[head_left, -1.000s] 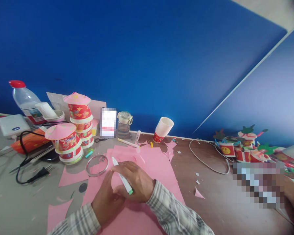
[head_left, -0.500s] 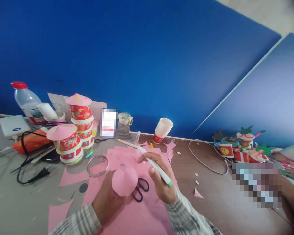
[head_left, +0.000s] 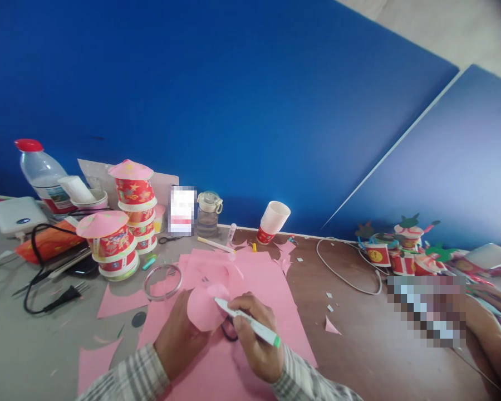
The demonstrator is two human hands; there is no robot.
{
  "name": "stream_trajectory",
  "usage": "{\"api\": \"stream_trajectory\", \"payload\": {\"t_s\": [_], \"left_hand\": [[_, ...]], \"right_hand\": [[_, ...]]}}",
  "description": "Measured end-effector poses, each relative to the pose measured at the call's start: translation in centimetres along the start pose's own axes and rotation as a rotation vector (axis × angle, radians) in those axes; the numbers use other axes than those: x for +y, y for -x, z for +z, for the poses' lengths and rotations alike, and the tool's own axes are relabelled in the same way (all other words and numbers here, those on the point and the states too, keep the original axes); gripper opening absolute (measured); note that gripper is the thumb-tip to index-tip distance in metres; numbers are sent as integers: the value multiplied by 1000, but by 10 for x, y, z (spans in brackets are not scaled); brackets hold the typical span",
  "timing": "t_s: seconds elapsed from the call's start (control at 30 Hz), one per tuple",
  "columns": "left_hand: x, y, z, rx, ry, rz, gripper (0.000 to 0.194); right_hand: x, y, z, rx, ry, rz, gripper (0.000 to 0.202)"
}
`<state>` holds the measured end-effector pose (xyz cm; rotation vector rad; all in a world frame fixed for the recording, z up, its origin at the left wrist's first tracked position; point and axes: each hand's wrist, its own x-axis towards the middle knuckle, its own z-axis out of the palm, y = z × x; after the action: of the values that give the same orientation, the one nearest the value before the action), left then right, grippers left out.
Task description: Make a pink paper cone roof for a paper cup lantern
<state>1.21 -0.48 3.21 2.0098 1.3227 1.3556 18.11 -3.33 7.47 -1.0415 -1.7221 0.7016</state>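
Observation:
My left hand (head_left: pixel 182 334) is closed on a small round pink paper piece (head_left: pixel 204 313), held above the large pink sheets (head_left: pixel 237 365). Between the fingers of my right hand (head_left: pixel 256 337) is a white marker (head_left: pixel 250 326) with a green end. Its tip is at the right part of the round piece; whether it touches cannot be made out. Black scissors (head_left: pixel 229 332) lie on the sheets, mostly hidden by my right hand. A clear ring of tape (head_left: pixel 162 283) rests at the sheets' left edge.
Cup towers with pink paper roofs (head_left: pixel 111 242), a bottle (head_left: pixel 45 181) and a black plug (head_left: pixel 64 298) stand or lie left. Stacked paper cups (head_left: pixel 273 221) and a glass jar (head_left: pixel 209 214) are behind. At right are decorated cups (head_left: pixel 403 262) and another person's arm (head_left: pixel 490 340).
My right hand has moved down and left, bringing the marker's tip to the round pink piece and covering more of the scissors. The whole view has shifted slightly.

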Motion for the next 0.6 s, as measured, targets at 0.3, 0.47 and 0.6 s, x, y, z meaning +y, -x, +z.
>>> {"api": "stream_trajectory", "payload": {"t_s": [0.3,0.47,0.6], "left_hand": [[-5,2,2,-21,15,31,36],[-6,4,2,-9,15,32,39],[-3,2,1,-5,34,49,41]], "right_hand": [[-5,-5,0,19,28,-78,14],[-4,-6,1,9,27,-79,14],[-3,-5,1,-6,31,-90,14]]}}
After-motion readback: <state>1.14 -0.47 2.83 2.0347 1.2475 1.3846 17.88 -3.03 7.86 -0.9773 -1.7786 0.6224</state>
